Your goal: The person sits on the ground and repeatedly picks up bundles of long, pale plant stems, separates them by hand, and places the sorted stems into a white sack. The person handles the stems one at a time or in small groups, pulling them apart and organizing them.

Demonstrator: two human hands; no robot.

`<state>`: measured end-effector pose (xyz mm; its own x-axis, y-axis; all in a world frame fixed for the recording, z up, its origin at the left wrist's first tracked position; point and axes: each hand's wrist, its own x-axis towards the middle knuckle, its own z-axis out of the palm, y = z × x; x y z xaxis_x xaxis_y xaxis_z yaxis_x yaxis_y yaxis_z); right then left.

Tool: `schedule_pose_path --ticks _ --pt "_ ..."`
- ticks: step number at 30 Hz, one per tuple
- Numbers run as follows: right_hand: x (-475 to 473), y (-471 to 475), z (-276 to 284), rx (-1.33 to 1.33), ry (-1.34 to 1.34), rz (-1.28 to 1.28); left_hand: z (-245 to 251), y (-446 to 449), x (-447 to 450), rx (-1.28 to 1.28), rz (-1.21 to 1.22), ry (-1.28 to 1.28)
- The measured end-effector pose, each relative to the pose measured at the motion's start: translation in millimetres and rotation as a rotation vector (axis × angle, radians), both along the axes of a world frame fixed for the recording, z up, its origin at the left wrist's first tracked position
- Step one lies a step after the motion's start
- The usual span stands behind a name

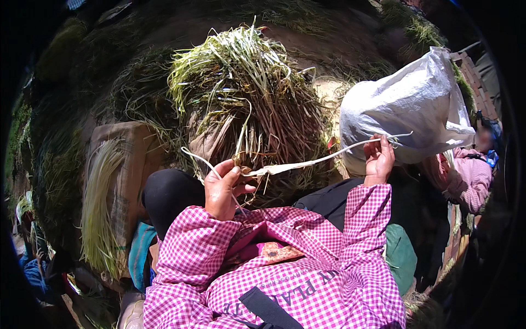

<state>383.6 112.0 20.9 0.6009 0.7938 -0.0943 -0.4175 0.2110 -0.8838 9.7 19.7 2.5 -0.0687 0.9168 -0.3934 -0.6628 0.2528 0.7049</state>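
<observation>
A long pale plant stalk (pixel 324 157) stretches between my two hands in front of my knees. My left hand (pixel 222 189) pinches its wide, flattened end, where brown dry husk shows at the fingertips. Another thin whitish stalk (pixel 199 157) curves up beside the left fingers and passes behind that hand. Thumb and fingers of my right hand (pixel 379 160) grip the stalk near its thin end, whose tip sticks out to the right. Just beyond both hands rests a large heap of harvested stalks (pixel 271 111), with green-white leafy ends at the top and brownish stems below.
A bundle of pale yellow-green stalks (pixel 100 205) lies on a brown sack (pixel 137 164) at the left. To the right stands a white woven sack (pixel 394 111). Beyond it is a person in a checked top (pixel 468 177). Green cloth or plastic (pixel 399 257) lies beside my right hip.
</observation>
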Motion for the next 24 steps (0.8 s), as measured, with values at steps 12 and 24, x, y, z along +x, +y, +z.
schedule_pose_path --ticks 12,24 --pt "-204.5 -20.2 63.5 0.190 -0.422 1.013 38.3 -12.0 41.6 0.222 -0.337 0.211" --pt "-181.9 -80.9 -12.3 -0.077 -0.064 1.257 89.8 15.2 -95.0 0.246 0.381 -0.075"
